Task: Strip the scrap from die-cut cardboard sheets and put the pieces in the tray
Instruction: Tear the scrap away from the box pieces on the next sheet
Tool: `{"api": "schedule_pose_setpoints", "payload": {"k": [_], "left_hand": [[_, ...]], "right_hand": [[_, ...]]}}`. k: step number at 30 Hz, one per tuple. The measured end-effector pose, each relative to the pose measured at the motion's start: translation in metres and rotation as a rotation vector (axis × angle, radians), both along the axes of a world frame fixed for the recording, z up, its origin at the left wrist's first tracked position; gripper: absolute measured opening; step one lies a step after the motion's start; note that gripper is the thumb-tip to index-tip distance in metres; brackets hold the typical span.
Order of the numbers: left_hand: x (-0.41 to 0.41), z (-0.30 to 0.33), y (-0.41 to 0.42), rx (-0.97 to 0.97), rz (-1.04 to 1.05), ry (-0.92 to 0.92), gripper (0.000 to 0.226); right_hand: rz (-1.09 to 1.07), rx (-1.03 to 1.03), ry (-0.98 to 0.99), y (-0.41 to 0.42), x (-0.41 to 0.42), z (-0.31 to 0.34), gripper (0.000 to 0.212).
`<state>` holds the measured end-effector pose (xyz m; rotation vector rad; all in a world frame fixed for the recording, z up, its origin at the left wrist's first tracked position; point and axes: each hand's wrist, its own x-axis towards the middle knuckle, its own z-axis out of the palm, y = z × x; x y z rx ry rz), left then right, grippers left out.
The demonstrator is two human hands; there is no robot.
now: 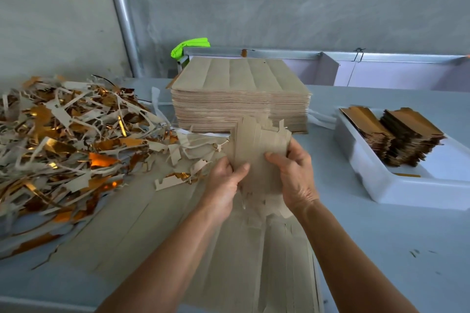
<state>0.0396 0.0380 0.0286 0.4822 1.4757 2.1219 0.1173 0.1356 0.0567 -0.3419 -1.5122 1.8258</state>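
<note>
Now I am gripping the die-cut pieces [256, 150] at frame centre, left hand [223, 180] and right hand [292, 175] each pinching a side with thumb on top, long axis running up the frame; the tray [361, 160] is lying at middle right, nearer my right hand, so I am judging that hand carries. I am reading no writing or labels anywhere

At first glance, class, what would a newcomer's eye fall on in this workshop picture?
Probably the scrap heap, grey and shiny gold, on the table's left. Then both hands, left hand and right hand, gripping a cardboard bundle at centre, before the tall sheet stack.
</note>
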Motion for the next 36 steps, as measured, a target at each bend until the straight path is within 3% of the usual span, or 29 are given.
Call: {"api": "schedule_pose_setpoints", "payload": {"k": [3,8,13,17,22,32,36], "left_hand": [[-0.001,-0.005,-0.004,0.032,-0.016,0.076,0.035],[0.008,-0.017,-0.013,0.032,-0.095,0.13,0.042],[0.009,-0.011,-0.013,0.095,-0.146,0.114,0.053],[0.014,-0.014,-0.014,0.025,-0.176,0.109,0.049],[0.01,-0.018,-0.021,-0.003,-0.15,0.17,0.047],[0.013,-0.027,-0.026,-0.283,-0.196,0.228,0.051],[0.012,-0.027,-0.025,-0.25,-0.178,0.19,0.052]], "right_hand": [[-0.034,0.084,-0.091,-0.001,0.003,-0.009,0.03],[-0.127,0.018,-0.311,-0.002,0.015,-0.033,0.019],[-0.065,0.044,-0.134,-0.002,0.018,-0.021,0.022],[-0.029,0.055,-0.02,-0.006,0.02,-0.021,0.019],[-0.059,0.089,-0.172,-0.009,0.027,-0.034,0.03],[0.017,0.06,-0.285,-0.018,0.032,-0.047,0.036],[0.008,0.069,-0.29,-0.021,0.03,-0.047,0.032]]}}
